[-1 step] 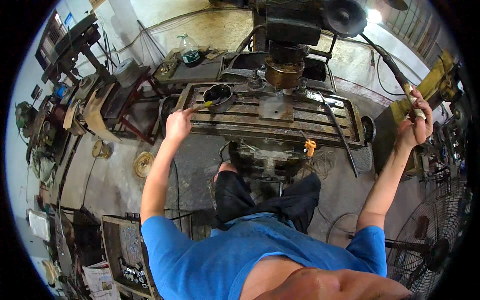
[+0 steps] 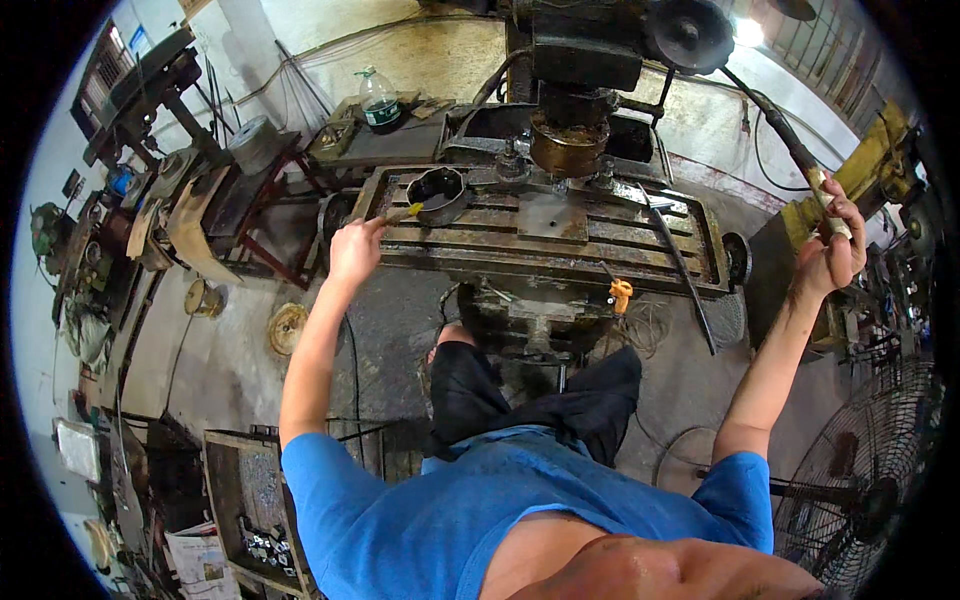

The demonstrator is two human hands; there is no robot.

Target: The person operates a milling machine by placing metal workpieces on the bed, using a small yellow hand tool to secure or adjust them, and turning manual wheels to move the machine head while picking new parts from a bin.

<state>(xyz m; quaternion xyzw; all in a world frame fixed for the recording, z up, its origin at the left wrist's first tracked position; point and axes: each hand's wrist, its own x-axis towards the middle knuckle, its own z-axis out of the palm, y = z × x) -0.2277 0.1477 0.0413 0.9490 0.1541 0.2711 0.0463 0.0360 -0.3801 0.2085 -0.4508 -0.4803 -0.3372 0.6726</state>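
My left hand (image 2: 355,252) is closed round the handle of a small brush (image 2: 402,214). Its yellowish tip is at the near left rim of a dark round pot (image 2: 457,212), which holds dark liquid. The pot stands on the slotted worktable (image 2: 480,243) of a milling machine. At the upper right, my right hand (image 2: 832,245) grips the pale wrapped end of a long lever (image 2: 800,150) that runs down from the machine head. A flat metal plate (image 2: 551,222) lies mid-table, below the brown round cutter head (image 2: 568,143).
A long dark bar (image 2: 685,265) leans over the table's front edge. An orange-handled tool (image 2: 620,293) hangs at that edge. A large plastic bottle (image 2: 379,103) stands on the bench behind. A fan (image 2: 860,480) is at lower right, a wooden tray (image 2: 237,450) at lower left.
My left hand and the brush have shifted very slightly to the left. My right hand has kept its place on the lever.
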